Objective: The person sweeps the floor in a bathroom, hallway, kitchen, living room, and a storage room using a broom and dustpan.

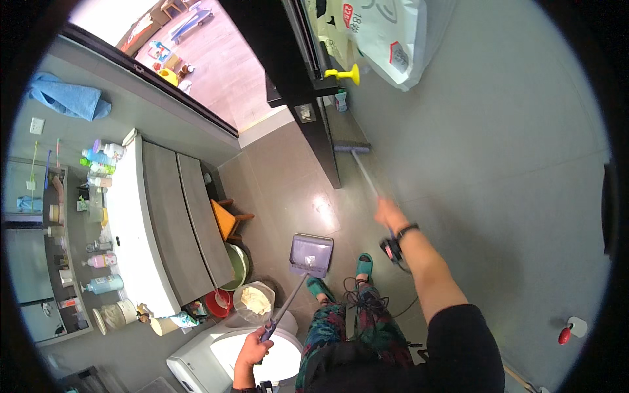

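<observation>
My left hand (254,346) grips the handle of a long-handled purple dustpan (296,258), above the white toilet (265,351). The pan lies on the tiled floor in front of my feet, with a small pale scrap (310,260) in it. My right hand (390,214) is closed around the stick of a broom (365,172). The purple broom head (352,149) rests on the floor between the black door panel (322,142) and the grey wall. A dark device with a cable (390,249) hangs by my right wrist.
Left stands a vanity with a white top (132,221) carrying several bottles. Below it are an orange stool (225,219), a green basin (238,267), a red bucket (219,302) and a lined bin (255,299). White bags (388,39) hang at the upper right. A doorway (216,64) shows toys beyond.
</observation>
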The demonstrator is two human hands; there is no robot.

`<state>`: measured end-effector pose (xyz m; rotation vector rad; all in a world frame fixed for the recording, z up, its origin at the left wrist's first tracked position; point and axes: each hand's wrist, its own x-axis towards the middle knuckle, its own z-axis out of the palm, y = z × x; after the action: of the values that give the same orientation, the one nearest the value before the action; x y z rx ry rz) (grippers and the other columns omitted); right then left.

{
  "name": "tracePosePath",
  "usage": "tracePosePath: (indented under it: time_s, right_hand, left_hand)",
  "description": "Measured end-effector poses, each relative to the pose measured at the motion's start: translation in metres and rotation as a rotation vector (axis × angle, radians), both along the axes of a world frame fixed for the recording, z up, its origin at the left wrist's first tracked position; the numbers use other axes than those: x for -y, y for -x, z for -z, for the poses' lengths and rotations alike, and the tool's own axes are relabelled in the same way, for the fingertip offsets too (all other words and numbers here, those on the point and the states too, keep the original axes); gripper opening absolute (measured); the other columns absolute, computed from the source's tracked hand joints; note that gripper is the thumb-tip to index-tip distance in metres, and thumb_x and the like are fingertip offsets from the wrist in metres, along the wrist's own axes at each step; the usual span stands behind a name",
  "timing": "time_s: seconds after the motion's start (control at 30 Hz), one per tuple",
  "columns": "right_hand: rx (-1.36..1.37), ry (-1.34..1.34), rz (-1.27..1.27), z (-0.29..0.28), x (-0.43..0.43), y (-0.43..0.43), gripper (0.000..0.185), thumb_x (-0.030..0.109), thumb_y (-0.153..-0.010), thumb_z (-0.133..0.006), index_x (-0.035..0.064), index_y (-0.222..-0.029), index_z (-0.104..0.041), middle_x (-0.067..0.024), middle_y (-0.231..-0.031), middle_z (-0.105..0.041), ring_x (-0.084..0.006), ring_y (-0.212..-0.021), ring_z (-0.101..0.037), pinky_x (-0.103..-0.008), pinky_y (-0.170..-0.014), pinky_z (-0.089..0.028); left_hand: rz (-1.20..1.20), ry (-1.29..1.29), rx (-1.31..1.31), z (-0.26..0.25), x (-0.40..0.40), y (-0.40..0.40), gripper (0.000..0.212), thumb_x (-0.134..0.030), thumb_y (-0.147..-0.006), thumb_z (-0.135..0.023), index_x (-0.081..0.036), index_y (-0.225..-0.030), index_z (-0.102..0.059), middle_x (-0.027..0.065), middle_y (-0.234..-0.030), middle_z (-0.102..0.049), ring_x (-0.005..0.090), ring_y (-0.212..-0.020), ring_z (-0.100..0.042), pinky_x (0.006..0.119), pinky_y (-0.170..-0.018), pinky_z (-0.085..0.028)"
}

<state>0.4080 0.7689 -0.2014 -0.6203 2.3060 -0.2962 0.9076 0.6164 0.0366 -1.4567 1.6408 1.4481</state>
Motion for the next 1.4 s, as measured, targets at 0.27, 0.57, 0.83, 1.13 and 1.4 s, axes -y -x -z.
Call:
tracePosePath:
  time_s: [0.27,0.57,0.83,1.13,1.4]
  right_hand:
    - [0.529,-0.148,0.157,-0.105,-0.099,-0.185,0.067,0.002,-0.075,-0.048,0.0003,-0.14,-0.03,-0.0217,-0.081,-0.064,-0.0263,-0.055,-0.063,-0.0383,-0.055,-0.051]
    - [0.497,0.05,0.111,-0.17,-0.031,-0.228,0.061,0.012,-0.083,-0.051,0.0146,-0.142,-0.034,-0.0138,-0.068,-0.058,-0.0205,-0.049,-0.056,-0.0349,-0.052,-0.049]
    - [0.183,0.183,0.044,-0.072,0.192,-0.124,0.064,0.011,-0.076,-0.048,0.0139,-0.139,-0.039,-0.0233,-0.095,-0.065,-0.0312,-0.076,-0.065,-0.0384,-0.069,-0.052]
    - [0.315,-0.089,0.082,-0.023,0.13,-0.21,0.056,0.014,-0.078,-0.056,0.0044,-0.132,-0.041,-0.0229,-0.107,-0.059,-0.0341,-0.091,-0.062,-0.0414,-0.072,-0.052]
    - [0.664,-0.104,0.067,-0.169,0.064,-0.243,0.06,0.01,-0.085,-0.052,0.0139,-0.143,-0.033,-0.008,-0.067,-0.057,-0.0161,-0.043,-0.05,-0.0318,-0.043,-0.044]
  left_hand:
    - [0.04,0.018,-0.085,0.023,0.044,-0.04,0.038,-0.008,-0.072,-0.058,0.002,-0.11,-0.058,0.0013,-0.063,-0.052,0.0105,-0.05,-0.051,0.026,-0.047,-0.042]
    - [0.019,-0.021,-0.115,0.01,0.084,-0.083,0.032,-0.006,-0.073,-0.056,0.0,-0.105,-0.058,0.0008,-0.064,-0.051,0.0107,-0.053,-0.051,0.027,-0.05,-0.044]
    - [-0.014,-0.024,-0.126,0.025,0.09,-0.113,0.051,-0.005,-0.073,-0.056,-0.003,-0.124,-0.054,-0.0005,-0.064,-0.05,0.0095,-0.052,-0.05,0.026,-0.05,-0.043]
    - [-0.102,0.003,-0.118,0.032,0.097,-0.131,0.055,-0.006,-0.072,-0.057,-0.003,-0.126,-0.053,0.0013,-0.062,-0.052,0.0108,-0.051,-0.051,0.026,-0.051,-0.044]
    - [-0.202,-0.021,-0.092,0.026,0.11,-0.13,0.056,-0.006,-0.071,-0.057,-0.006,-0.127,-0.053,0.002,-0.063,-0.053,0.0112,-0.051,-0.052,0.027,-0.052,-0.045]
